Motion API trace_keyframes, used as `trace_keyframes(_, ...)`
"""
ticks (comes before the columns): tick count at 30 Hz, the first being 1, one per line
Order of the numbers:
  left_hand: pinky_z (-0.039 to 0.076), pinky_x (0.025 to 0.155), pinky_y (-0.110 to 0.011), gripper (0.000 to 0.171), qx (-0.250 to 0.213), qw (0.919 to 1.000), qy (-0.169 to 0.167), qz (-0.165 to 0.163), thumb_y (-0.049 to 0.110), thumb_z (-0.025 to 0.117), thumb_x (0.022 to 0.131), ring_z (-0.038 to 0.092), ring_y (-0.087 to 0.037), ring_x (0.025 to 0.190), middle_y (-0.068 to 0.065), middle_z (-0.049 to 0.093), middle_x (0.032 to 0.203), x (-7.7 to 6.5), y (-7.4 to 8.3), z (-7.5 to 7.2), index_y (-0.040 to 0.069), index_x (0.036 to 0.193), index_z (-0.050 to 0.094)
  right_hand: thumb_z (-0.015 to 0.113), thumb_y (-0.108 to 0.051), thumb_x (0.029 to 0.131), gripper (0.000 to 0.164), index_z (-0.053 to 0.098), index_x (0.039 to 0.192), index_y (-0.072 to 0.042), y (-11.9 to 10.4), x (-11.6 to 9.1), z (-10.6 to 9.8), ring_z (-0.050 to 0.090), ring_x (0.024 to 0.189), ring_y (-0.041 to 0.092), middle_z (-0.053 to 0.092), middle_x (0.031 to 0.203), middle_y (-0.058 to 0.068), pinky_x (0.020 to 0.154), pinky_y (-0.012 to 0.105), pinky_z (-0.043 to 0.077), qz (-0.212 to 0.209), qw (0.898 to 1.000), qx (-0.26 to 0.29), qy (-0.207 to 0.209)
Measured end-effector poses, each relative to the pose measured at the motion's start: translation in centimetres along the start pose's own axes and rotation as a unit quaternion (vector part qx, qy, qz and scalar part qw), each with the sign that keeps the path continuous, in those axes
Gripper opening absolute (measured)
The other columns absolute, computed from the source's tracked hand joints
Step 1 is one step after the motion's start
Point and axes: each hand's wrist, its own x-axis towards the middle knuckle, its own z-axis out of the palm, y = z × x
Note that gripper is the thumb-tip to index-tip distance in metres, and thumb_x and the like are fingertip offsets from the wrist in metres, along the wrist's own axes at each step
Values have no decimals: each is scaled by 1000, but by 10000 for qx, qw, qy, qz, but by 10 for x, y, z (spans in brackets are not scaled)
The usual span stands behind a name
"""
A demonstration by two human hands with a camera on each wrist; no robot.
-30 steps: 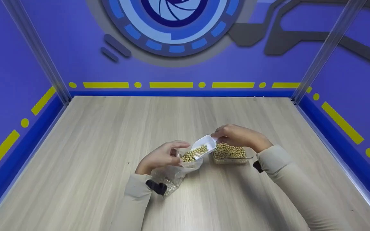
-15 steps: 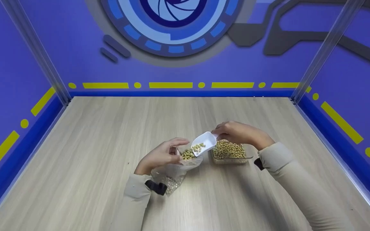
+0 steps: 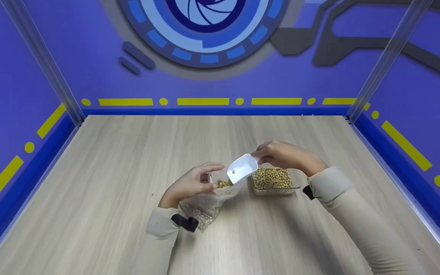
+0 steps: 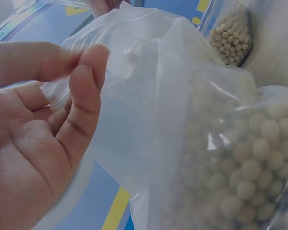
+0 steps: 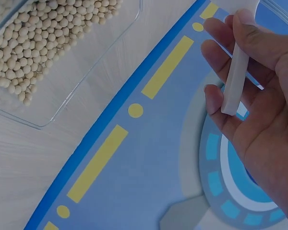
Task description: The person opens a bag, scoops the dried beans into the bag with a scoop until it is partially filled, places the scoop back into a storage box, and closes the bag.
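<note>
My left hand [image 3: 193, 182] pinches the rim of a clear plastic bag [image 3: 203, 210] between thumb and fingers and holds its mouth open. Pale round soybeans fill the lower part of the bag [image 4: 259, 163] in the left wrist view, and more show at its mouth. My right hand [image 3: 287, 156] grips the handle of a white scoop [image 3: 246, 167], with fingers wrapped round the handle [image 5: 236, 79] in the right wrist view. The scoop tilts down toward the bag, its lip right at the mouth, and a single bean lies in it.
A rectangular glass container [image 3: 277, 192] heaped with soybeans stands on the wooden table [image 3: 139, 152], right of the bag and below my right hand. Blue panels [image 3: 212, 88] with yellow markings enclose the table at the back and sides.
The scoop has tipped further and risen slightly; the beans in it have slid into the bag, down to one. My left hand stays nearly still on the bag.
</note>
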Motion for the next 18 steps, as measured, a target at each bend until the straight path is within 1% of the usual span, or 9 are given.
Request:
trace_keyframes(4, 50, 66, -15, 58, 50, 10000, 43, 39, -7, 57, 81, 51, -3, 75, -24, 34, 150, 0, 1, 0, -11, 138, 43, 66, -2, 86, 23, 71, 108, 1, -1, 1, -2, 68, 89, 27, 71, 97, 14, 74, 36, 56, 19, 10000, -97, 7)
trace_keyframes(8, 49, 65, -15, 57, 89, 9998, 91, 122, -7, 56, 81, 51, -3, 75, -24, 35, 149, 0, 2, -1, -10, 137, 44, 68, -2, 84, 24, 71, 108, 0, -1, 2, -3, 69, 89, 27, 72, 97, 14, 73, 35, 57, -38, 9995, -294, 98)
trace_keyframes(11, 52, 68, -17, 56, 57, 9998, 134, 119, -8, 56, 83, 50, -4, 75, -24, 35, 149, 0, 3, -1, -9, 138, 45, 69, -2, 84, 25, 71, 108, 0, -1, 3, -4, 69, 88, 27, 72, 97, 14, 73, 35, 57, -59, 9991, -407, 138)
trace_keyframes(14, 56, 72, -21, 56, -48, 9998, 164, 29, -8, 56, 83, 50, -4, 74, -21, 34, 151, 0, 3, -1, -8, 138, 45, 69, -2, 84, 25, 71, 109, 0, -1, 3, -4, 69, 89, 27, 72, 98, 14, 73, 35, 57, -60, 9989, -447, 126)
trace_keyframes(18, 57, 74, -24, 56, -111, 9998, 156, -8, -8, 56, 84, 50, -4, 75, -21, 34, 151, -1, 3, -1, -8, 139, 44, 68, -3, 84, 25, 71, 109, 1, -2, 4, -5, 68, 89, 27, 72, 99, 14, 74, 35, 57, -73, 9990, -438, 104)
